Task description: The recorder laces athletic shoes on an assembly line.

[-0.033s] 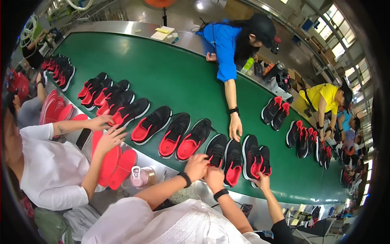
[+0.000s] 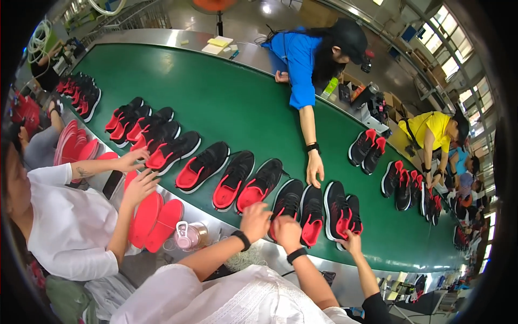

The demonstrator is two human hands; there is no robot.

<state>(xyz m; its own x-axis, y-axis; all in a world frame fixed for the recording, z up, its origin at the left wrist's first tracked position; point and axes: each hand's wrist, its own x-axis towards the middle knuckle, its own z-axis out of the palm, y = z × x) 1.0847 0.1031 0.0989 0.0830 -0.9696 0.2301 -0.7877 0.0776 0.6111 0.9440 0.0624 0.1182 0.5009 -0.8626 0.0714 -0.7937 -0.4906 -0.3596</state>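
A black sneaker (image 2: 288,197) with a red lining and white sole lies on the green belt in front of me, its heel toward me. My right hand (image 2: 286,231) is closed at its heel, the fingertips partly hidden. My left hand (image 2: 256,222) is just left of that heel, fingers bent and somewhat apart, with nothing seen in them. It is slightly blurred. Another black sneaker (image 2: 311,208) lies close on the right. On the left, two more sneakers, one nearer (image 2: 260,185) and one farther (image 2: 233,180), lie side by side.
The green belt (image 2: 205,86) carries several more sneakers both ways. Across it, a person in blue (image 2: 302,65) reaches toward the sneakers near my hands. At right, another person's hand (image 2: 352,242) touches a sneaker. Red insoles (image 2: 164,224) and a pink jar (image 2: 190,236) lie left.
My left hand has moved slightly left, away from the sneaker's heel. My right hand stays at the heel. At left, the other person's hands have shifted slightly left.
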